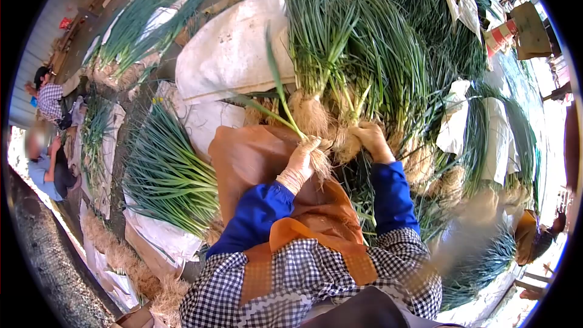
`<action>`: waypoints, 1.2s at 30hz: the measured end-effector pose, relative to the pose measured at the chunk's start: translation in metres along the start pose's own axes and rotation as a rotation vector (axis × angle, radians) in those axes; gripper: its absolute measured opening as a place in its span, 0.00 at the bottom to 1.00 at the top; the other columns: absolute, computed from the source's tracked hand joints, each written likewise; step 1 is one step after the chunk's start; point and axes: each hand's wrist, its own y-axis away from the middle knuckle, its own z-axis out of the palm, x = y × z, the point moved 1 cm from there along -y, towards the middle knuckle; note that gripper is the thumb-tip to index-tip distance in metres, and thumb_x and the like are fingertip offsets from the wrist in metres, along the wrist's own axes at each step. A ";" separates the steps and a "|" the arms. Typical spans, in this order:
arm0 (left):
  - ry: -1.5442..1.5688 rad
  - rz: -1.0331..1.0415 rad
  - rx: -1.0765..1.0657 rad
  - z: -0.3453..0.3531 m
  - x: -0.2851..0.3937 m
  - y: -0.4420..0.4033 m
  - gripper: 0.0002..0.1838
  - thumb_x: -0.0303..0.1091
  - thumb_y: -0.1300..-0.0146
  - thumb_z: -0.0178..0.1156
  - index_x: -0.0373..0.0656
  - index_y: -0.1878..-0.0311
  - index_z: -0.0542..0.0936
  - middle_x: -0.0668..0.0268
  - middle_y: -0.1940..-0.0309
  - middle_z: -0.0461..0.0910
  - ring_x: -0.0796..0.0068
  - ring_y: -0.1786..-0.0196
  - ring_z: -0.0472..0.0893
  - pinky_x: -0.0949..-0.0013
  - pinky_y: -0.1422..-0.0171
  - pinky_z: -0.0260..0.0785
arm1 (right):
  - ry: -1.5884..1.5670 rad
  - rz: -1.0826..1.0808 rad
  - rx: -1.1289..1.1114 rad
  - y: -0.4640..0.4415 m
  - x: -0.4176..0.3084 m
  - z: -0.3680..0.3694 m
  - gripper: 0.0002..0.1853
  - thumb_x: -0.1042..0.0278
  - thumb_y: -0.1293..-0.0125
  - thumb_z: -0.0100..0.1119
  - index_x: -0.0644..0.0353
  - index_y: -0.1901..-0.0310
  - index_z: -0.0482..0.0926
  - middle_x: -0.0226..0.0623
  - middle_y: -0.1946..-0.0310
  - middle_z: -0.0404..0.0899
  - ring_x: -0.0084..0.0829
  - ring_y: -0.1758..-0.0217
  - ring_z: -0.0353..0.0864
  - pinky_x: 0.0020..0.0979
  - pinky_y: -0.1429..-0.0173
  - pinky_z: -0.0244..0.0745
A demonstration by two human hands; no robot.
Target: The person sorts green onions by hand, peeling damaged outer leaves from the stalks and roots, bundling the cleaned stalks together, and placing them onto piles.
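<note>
My left hand (300,163) is closed around the base of a green onion (280,88), above my lap. Its leaves point up and away, and pale roots hang below my fingers. My right hand (371,140) is curled at the rooty end of another green onion (355,106), beside the heap; some of its fingers are hidden. Just beyond both hands lies a large pile of green onions (382,48), with tangled straw-coloured roots (310,112) facing me. A brown apron (243,152) covers my lap.
A white sack (237,42) lies beyond my left hand. More green onions (167,164) rest to the left on white sheeting (161,231). Two people (47,167) sit at far left, and another person (537,237) is at far right. A red-and-white box (501,36) stands at upper right.
</note>
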 end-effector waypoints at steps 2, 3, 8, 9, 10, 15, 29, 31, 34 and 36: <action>0.007 -0.202 0.050 0.005 -0.029 0.009 0.15 0.32 0.41 0.59 0.41 0.51 0.71 0.57 0.51 0.75 0.57 0.57 0.79 0.54 0.49 0.73 | -0.587 0.022 -0.131 0.048 -0.008 -0.010 0.13 0.68 0.40 0.54 0.66 0.58 0.79 0.33 0.65 0.80 0.24 0.62 0.78 0.26 0.53 0.72; 0.017 -0.266 0.009 0.014 -0.042 0.019 0.13 0.31 0.42 0.60 0.41 0.54 0.73 0.61 0.56 0.77 0.62 0.58 0.79 0.59 0.54 0.75 | -0.626 -0.085 -0.120 0.059 0.009 -0.010 0.15 0.68 0.40 0.55 0.67 0.55 0.78 0.34 0.61 0.80 0.24 0.59 0.78 0.25 0.50 0.71; 0.020 -0.274 -0.057 0.033 -0.078 0.029 0.07 0.27 0.42 0.59 0.42 0.59 0.77 0.65 0.67 0.80 0.71 0.66 0.80 0.69 0.59 0.76 | -0.224 -0.295 -0.299 0.072 0.036 0.012 0.21 0.59 0.36 0.53 0.66 0.48 0.74 0.37 0.57 0.79 0.27 0.54 0.76 0.27 0.42 0.67; -0.057 -0.217 -0.035 0.030 -0.078 0.027 0.06 0.26 0.41 0.58 0.43 0.60 0.77 0.66 0.69 0.79 0.73 0.69 0.79 0.71 0.62 0.75 | -0.025 -0.485 -0.287 0.047 0.077 0.016 0.21 0.56 0.36 0.54 0.65 0.49 0.75 0.37 0.58 0.79 0.28 0.54 0.77 0.27 0.43 0.67; -0.136 -0.187 0.003 0.025 -0.072 0.030 0.06 0.24 0.41 0.57 0.43 0.60 0.77 0.68 0.71 0.78 0.75 0.72 0.77 0.73 0.68 0.73 | -0.134 -0.088 -0.241 0.060 0.012 0.017 0.22 0.51 0.36 0.54 0.62 0.51 0.77 0.39 0.63 0.81 0.32 0.55 0.78 0.30 0.47 0.71; -0.224 -0.061 0.046 0.008 -0.082 0.014 0.06 0.22 0.43 0.58 0.42 0.62 0.76 0.69 0.71 0.77 0.75 0.69 0.78 0.72 0.63 0.74 | 0.540 0.029 0.131 0.016 0.000 0.031 0.25 0.39 0.38 0.48 0.55 0.64 0.81 0.42 0.75 0.80 0.39 0.69 0.81 0.38 0.61 0.75; -0.101 -0.086 -0.054 -0.005 -0.079 0.005 0.04 0.24 0.42 0.56 0.37 0.63 0.76 0.68 0.80 0.72 0.76 0.81 0.71 0.72 0.77 0.67 | 1.380 0.401 -0.686 0.143 0.077 -0.020 0.34 0.33 0.42 0.42 0.53 0.48 0.77 0.39 0.48 0.76 0.34 0.49 0.78 0.36 0.46 0.72; -0.144 -0.089 0.069 0.003 -0.080 0.007 0.04 0.24 0.44 0.59 0.38 0.65 0.76 0.69 0.80 0.74 0.78 0.82 0.73 0.76 0.80 0.68 | 0.925 0.232 -0.208 0.103 0.012 -0.011 0.28 0.38 0.37 0.44 0.55 0.53 0.76 0.42 0.59 0.78 0.38 0.57 0.80 0.35 0.54 0.74; -0.211 -0.055 0.108 0.015 -0.071 0.017 0.07 0.24 0.42 0.56 0.39 0.60 0.76 0.67 0.73 0.77 0.75 0.74 0.78 0.73 0.71 0.73 | 0.418 -0.081 -0.011 0.060 -0.009 0.018 0.25 0.41 0.37 0.48 0.59 0.61 0.77 0.46 0.66 0.80 0.44 0.64 0.80 0.36 0.57 0.73; -0.198 -0.045 0.101 0.013 -0.069 0.015 0.08 0.23 0.42 0.55 0.39 0.59 0.76 0.66 0.71 0.78 0.74 0.72 0.79 0.72 0.68 0.75 | 0.600 -0.242 -0.096 0.049 -0.007 0.036 0.21 0.46 0.35 0.49 0.59 0.68 0.78 0.40 0.76 0.78 0.36 0.72 0.77 0.33 0.65 0.71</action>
